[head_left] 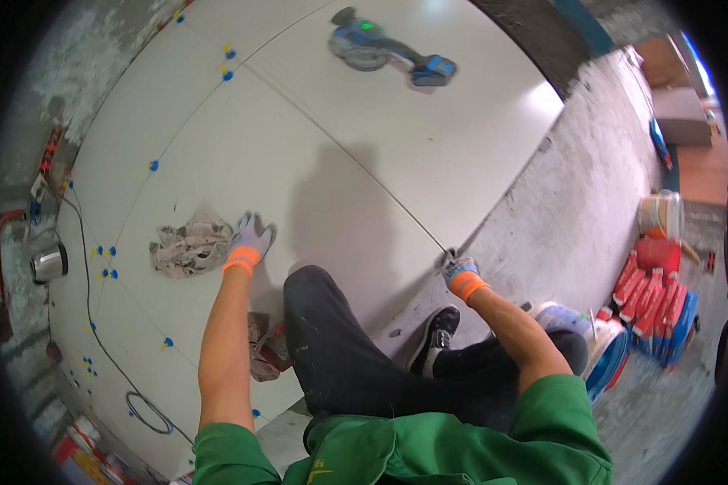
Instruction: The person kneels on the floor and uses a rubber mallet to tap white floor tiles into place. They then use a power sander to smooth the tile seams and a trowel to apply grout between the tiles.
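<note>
Large pale floor tiles (461, 145) lie side by side, with a thin straight joint (364, 170) between two of them. My left hand (251, 236), in a grey glove with an orange cuff, rests on a tile with its fingers stretched out. Touching or just beside it is a crumpled, dirty rag (192, 246). At the near end of the joint, by the tile edge, my right hand (460, 271) wears a matching glove. Its fingers are closed around something small and dark that I cannot make out.
A blue cordless suction tool (388, 50) sits on the far tile. Blue and yellow levelling clips (154, 166) dot the left joints, and a black cable (87, 259) crosses there. Buckets (607, 356) and red packages (655, 299) stand right. Another rag (260, 347) lies by my knee.
</note>
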Demonstrator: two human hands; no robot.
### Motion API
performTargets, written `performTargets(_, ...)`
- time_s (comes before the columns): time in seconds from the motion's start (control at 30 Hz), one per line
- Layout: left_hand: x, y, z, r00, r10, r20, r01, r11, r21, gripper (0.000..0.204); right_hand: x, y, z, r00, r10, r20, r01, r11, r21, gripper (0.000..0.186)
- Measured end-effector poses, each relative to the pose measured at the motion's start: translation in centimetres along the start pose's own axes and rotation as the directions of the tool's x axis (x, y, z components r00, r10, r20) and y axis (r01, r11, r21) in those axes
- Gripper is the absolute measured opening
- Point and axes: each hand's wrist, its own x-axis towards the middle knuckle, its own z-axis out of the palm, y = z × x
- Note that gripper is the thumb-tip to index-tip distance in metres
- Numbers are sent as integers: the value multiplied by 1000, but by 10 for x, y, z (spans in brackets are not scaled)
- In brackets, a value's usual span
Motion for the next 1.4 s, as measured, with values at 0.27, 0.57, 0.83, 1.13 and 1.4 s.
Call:
performTargets(0.27,-90,-84,12,993,-114,16,113,993,35,55,-160,206,-71,892,437,-117,-243,681,690,41)
performTargets(0.57,-147,-101,18,1000,3,22,-2,998,-67,52,-427,359,-191,223,333,-916,509,761,401,29)
performTargets(0.83,-195,-70,50,961,-99,257,-49,857,513,65,-204,211,58,625,780,43,568,-491,660,31)
performTargets(1.13,-226,-71,26,925,-235,299,-17,761,649,68,-181,71,201,893,438,105,422,-895,148,62)
performTargets(1.4,-234,-33,4,968,-90,235,6,942,336,63,-222,79,176,841,531,-100,522,-847,-104,66)
